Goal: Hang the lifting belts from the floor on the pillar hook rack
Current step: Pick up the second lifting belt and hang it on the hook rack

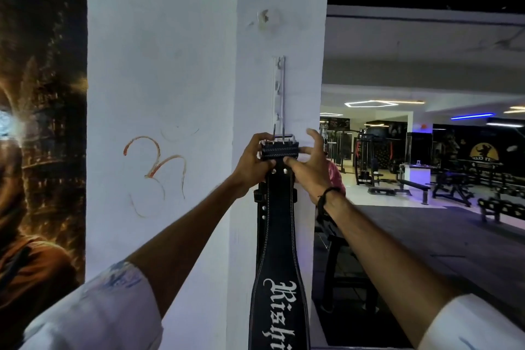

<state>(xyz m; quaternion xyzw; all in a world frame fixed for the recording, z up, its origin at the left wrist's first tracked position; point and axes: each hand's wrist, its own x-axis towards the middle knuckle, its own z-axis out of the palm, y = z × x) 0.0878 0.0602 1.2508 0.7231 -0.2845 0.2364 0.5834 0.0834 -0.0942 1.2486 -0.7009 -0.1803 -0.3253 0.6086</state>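
A black leather lifting belt [279,236] with white stitching and white lettering hangs down the white pillar [170,65]. Its metal buckle end is up at the bottom of a white vertical hook rack [279,88] fixed to the pillar. My left hand [254,163] grips the belt's folded top from the left. My right hand [311,162] pinches it from the right with thumb and forefinger, the other fingers spread. A second dark belt [259,199] shows partly behind the first. Whether the buckle sits on a hook is hidden by my fingers.
A dark mural [42,122] covers the wall left of the pillar. To the right the gym floor opens with benches [412,186], weight machines [366,156] and a dark frame [341,264] close beside the pillar. A person in pink [335,173] is partly behind my right hand.
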